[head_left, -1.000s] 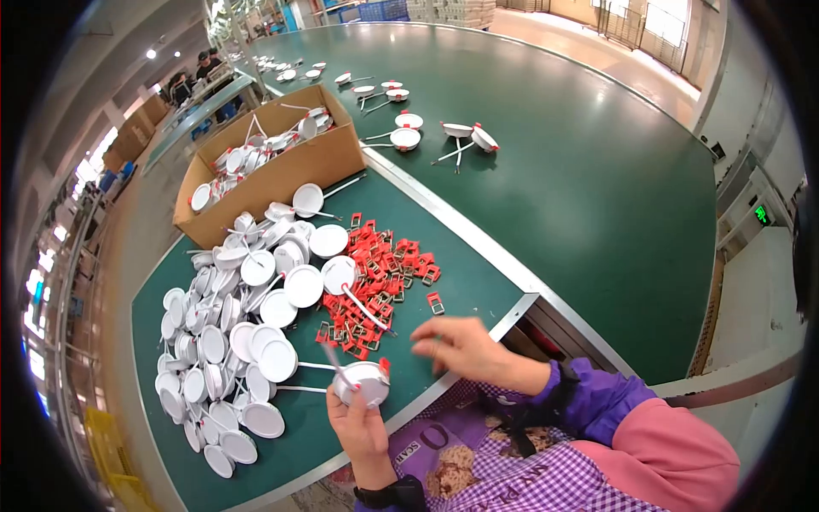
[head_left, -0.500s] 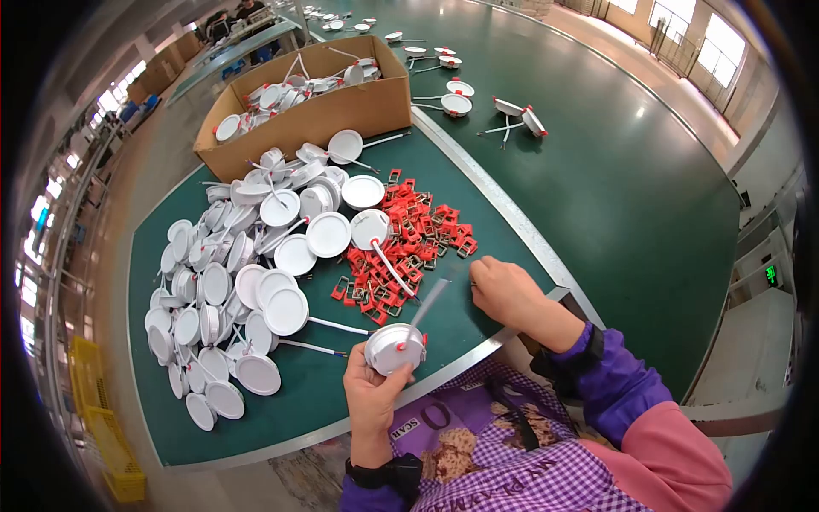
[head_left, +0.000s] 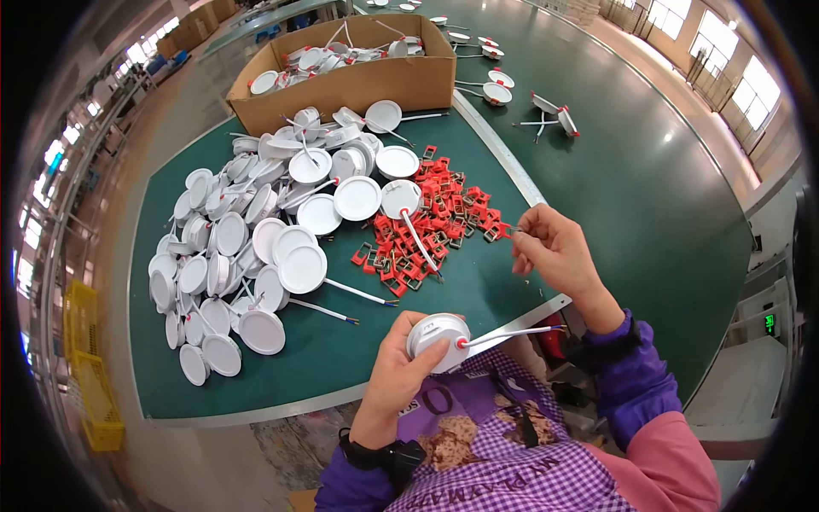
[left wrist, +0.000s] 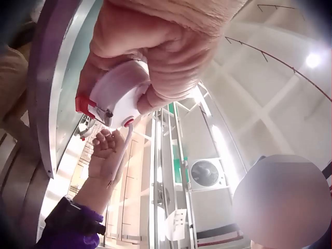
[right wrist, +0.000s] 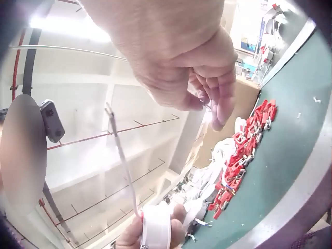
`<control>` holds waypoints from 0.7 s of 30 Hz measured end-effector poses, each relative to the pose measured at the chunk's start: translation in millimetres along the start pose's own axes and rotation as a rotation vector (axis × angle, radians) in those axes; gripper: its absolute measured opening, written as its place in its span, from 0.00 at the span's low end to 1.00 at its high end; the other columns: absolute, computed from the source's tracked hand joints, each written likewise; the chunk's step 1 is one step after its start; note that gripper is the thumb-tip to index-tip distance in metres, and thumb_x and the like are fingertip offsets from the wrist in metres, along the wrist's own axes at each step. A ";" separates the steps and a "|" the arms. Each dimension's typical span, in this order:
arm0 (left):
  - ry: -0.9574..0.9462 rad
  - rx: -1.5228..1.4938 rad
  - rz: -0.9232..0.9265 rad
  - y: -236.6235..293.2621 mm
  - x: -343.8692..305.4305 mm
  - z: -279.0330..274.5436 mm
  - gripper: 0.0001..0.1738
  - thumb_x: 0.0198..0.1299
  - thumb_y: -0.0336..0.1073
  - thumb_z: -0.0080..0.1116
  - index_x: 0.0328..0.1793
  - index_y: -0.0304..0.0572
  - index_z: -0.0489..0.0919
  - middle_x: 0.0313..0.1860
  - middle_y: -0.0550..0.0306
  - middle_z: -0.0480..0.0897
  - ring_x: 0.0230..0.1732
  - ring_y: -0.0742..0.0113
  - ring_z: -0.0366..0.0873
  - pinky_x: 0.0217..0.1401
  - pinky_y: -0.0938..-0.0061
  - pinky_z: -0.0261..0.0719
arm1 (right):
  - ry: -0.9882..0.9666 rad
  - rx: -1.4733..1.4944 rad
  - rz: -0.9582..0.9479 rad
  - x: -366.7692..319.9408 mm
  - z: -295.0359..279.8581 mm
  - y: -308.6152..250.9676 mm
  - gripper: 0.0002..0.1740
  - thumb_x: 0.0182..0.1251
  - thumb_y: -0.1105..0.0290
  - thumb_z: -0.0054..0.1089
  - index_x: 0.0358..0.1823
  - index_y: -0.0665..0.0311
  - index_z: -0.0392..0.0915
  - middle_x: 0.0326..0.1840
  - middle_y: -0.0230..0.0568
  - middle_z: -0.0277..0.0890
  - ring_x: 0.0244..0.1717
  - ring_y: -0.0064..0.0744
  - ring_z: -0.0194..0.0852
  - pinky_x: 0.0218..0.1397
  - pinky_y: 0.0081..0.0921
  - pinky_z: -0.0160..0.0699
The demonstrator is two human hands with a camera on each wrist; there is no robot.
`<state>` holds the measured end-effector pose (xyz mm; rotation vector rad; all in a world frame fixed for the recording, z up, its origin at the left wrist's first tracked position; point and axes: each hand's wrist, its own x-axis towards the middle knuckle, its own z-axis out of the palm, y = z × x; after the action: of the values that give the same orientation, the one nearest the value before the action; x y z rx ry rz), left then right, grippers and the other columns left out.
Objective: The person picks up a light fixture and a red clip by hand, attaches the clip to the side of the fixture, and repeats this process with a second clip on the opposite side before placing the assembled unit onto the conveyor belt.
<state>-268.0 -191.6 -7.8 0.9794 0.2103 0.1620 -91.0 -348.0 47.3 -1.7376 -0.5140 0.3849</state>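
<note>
My left hand (head_left: 397, 371) grips a round white downlight (head_left: 444, 331) by its sides, back face up. A white cable runs from its red grommet out to the right. In the left wrist view one red spring clip (left wrist: 87, 106) sits on the lamp's edge. My right hand (head_left: 559, 256) is at the right end of a heap of red spring clips (head_left: 435, 213), thumb and fingers pinching a small red clip (head_left: 508, 230). From the right wrist, only a bit of metal shows at those fingertips; the rest is hidden. Many white downlights (head_left: 303, 269) are piled left of the clips.
A cardboard box (head_left: 358, 90) of lamps stands behind the pile. Past a metal rail (head_left: 503, 154), lamps with red clips (head_left: 496, 92) lie along a green belt (head_left: 623, 196). The table's metal front edge (head_left: 341, 397) runs before my apron. Yellow crates (head_left: 94, 375) are at left.
My right hand has moved from near the table edge up to the clip heap and now pinches a clip. The left hand has turned the downlight, so its cable swings to the right.
</note>
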 end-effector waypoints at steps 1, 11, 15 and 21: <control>0.005 -0.002 0.004 1.6 1.0 0.5 0.17 0.56 0.28 0.61 0.49 0.32 0.70 0.45 0.53 0.79 0.44 0.73 0.77 0.45 0.77 0.78 | -0.006 0.018 -0.033 -0.4 1.7 -2.9 0.06 0.60 0.74 0.54 0.32 0.69 0.69 0.23 0.34 0.72 0.20 0.19 0.75 0.23 0.16 0.71; 0.247 0.444 0.028 9.2 16.4 12.8 0.14 0.47 0.31 0.66 0.38 0.31 0.78 0.29 0.60 0.80 0.29 0.79 0.76 0.29 0.82 0.76 | -0.236 -0.517 -0.581 -44.7 52.8 -1.0 0.07 0.57 0.77 0.56 0.38 0.67 0.73 0.30 0.45 0.74 0.28 0.45 0.76 0.29 0.34 0.76; 0.240 0.456 0.013 6.8 17.8 13.9 0.14 0.47 0.32 0.66 0.39 0.31 0.79 0.28 0.60 0.80 0.28 0.79 0.76 0.29 0.82 0.75 | -0.294 -0.515 -0.553 -48.0 50.4 1.4 0.11 0.54 0.81 0.53 0.40 0.68 0.72 0.34 0.46 0.73 0.30 0.47 0.76 0.31 0.35 0.76; 0.205 0.559 0.021 6.7 20.7 16.5 0.15 0.46 0.34 0.66 0.40 0.34 0.79 0.29 0.58 0.80 0.29 0.76 0.77 0.31 0.79 0.75 | -0.332 -0.599 -0.597 -48.1 45.5 2.0 0.16 0.49 0.83 0.51 0.43 0.68 0.72 0.35 0.45 0.73 0.31 0.46 0.75 0.32 0.33 0.75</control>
<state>-244.1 -196.5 4.5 1.5220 0.4484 0.2300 -154.9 -336.3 34.3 -1.9749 -1.4607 0.0827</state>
